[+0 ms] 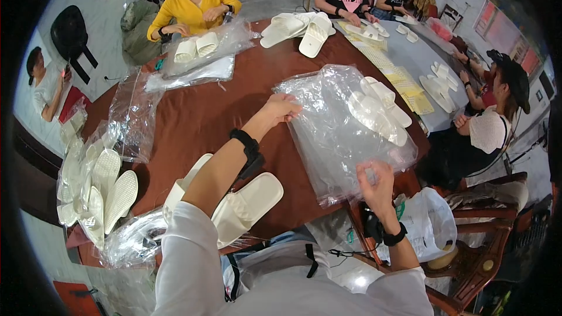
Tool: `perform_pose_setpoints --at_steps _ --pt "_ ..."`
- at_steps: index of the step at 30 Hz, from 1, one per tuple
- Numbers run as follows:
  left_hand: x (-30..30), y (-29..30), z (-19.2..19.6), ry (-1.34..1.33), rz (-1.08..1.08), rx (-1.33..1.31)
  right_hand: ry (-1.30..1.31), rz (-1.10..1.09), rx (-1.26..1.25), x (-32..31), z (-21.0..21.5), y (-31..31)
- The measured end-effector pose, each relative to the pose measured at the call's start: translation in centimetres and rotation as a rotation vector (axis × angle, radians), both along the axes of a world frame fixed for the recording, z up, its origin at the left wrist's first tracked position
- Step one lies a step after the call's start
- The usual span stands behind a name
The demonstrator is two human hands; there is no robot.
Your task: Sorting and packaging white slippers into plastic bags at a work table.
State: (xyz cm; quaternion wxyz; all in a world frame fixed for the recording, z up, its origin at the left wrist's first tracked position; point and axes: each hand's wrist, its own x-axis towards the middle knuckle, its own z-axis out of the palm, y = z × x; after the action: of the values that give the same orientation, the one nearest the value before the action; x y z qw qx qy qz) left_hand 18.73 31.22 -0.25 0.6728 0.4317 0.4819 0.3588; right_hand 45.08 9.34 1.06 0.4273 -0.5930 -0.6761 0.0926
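Note:
A pile of clear plastic bags [319, 146] lies at the right side of the brown-covered table. My left hand [282, 109] reaches across to their left edge, its fingers pinched on the clear plastic. Close to the bags' near right edge, my right hand [377, 186] has its fingers curled together; whether plastic is between them I cannot make out. A pair of white slippers [377, 118] rests on top of the bags, beyond my right hand. Under my left forearm, partly hidden by it, lie more white slippers [249, 208].
Bagged slippers [96, 190] crowd the table's left end. At the far edge are a slipper pile [298, 28] and a person in yellow [196, 6] beside more bags. Several people sit around a grey table [418, 64] at right. A wooden chair [486, 251] stands near my right arm.

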Motion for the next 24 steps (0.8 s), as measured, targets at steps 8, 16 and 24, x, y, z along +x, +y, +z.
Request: perform_pose_setpoints --at_steps 8,16,24 --pt "-1.0 0.5 -2.0 0.048 0.103 0.058 0.103 0.405 -0.604 2.9 5.7 -3.3" --pt "0.4 0.0 -1.8 0.143 0.141 0.119 -0.248 0.307 0.119 -0.1 8.0 10.0" --pt "-0.9 -0.3 -2.7 0.235 0.109 0.193 -0.712 0.181 -0.483 -2.7 -2.7 20.8"
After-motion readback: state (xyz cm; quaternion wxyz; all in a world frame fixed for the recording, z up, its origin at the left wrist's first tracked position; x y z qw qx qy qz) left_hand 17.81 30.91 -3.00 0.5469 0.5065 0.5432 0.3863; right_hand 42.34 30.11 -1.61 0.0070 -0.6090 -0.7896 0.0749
